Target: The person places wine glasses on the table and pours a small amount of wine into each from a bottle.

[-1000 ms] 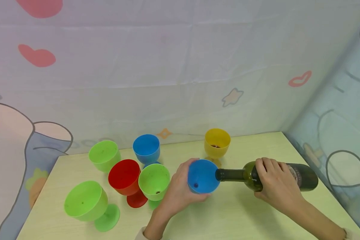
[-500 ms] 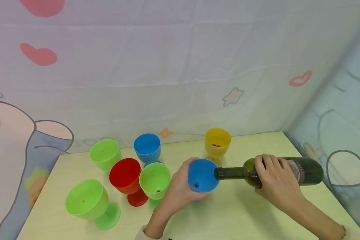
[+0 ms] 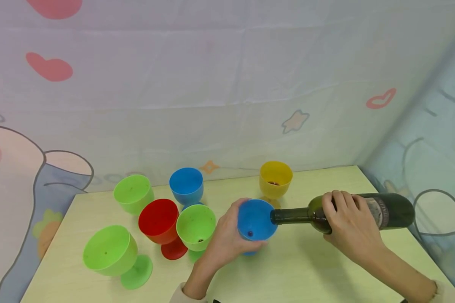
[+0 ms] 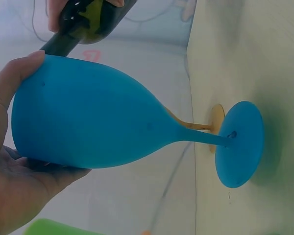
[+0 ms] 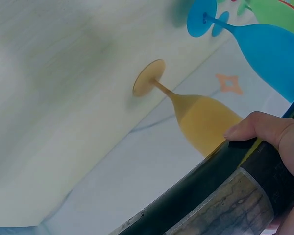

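Apparently, the left hand and the right hand work as one pair. The left hand has its fingers wrapped round the bowl of the blue goblet, probably so that this light, tall-stemmed cup does not tip. The right hand has its fingers curled over the green glass bottle, close to the shoulder, which I suppose gives good control of where the neck points. This bottle lies on its side in the air, with its mouth at the rim of the blue goblet, as one would hold it for pouring. On the left stand a red goblet, a second blue goblet, a front green goblet, a rear green goblet and a middle green goblet; this grouping seems to leave room for the bottle. A yellow goblet stands alone behind.

Only the head view looks inside the held goblet, where a small dark spot lies low in the bowl. The left wrist view shows instead its outer wall, thin stem and round foot near the table. Whether the foot touches it, I cannot say with certainty. The right wrist view adds the thumb and the grey, stone-patterned label.
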Demonstrator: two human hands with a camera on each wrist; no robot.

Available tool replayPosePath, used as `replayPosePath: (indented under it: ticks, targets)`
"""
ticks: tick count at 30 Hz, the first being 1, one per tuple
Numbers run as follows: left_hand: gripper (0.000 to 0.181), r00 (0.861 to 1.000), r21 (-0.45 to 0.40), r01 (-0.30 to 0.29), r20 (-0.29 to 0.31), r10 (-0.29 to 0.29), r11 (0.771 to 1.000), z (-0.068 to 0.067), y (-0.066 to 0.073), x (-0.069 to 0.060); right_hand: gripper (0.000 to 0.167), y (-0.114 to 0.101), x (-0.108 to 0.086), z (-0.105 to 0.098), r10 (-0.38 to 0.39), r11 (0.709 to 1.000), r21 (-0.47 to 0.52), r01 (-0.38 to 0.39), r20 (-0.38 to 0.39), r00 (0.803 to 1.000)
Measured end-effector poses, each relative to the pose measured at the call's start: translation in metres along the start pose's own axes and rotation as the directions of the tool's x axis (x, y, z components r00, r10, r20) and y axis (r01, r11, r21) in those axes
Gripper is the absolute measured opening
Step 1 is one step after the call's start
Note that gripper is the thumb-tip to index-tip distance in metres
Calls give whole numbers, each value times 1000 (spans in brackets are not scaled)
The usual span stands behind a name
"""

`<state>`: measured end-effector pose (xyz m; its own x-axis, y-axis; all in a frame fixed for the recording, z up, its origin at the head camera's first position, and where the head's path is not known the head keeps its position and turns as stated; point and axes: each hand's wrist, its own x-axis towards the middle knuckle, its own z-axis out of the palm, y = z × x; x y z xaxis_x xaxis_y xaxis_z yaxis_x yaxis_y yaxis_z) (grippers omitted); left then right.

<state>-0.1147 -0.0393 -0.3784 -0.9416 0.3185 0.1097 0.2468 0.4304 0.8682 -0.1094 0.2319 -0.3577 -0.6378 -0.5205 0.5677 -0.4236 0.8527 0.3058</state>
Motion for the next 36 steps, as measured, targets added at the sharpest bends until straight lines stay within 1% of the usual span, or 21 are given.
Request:
replayPosePath:
  ticks: [10, 16, 27, 36]
  targets:
    - [85, 1000, -15, 4, 5, -4, 1000, 0, -2, 1, 82, 2, 3, -3, -10, 1000, -21, 10, -2, 1000]
    - [85, 1000, -10, 10, 8, -10, 1000, 0, -2, 1, 83, 3, 5, -5, -17, 999, -35, 17, 0, 1000]
    - [85, 1000, -5, 2, 0, -2, 1000, 0, -1, 1, 84, 6, 7, -6, -35, 998, -56, 34, -11, 999]
    - [85, 1000, -3, 7, -3, -7, 1000, 0, 0, 2, 80, 7, 10, -9, -45, 996, -77, 44, -12, 999]
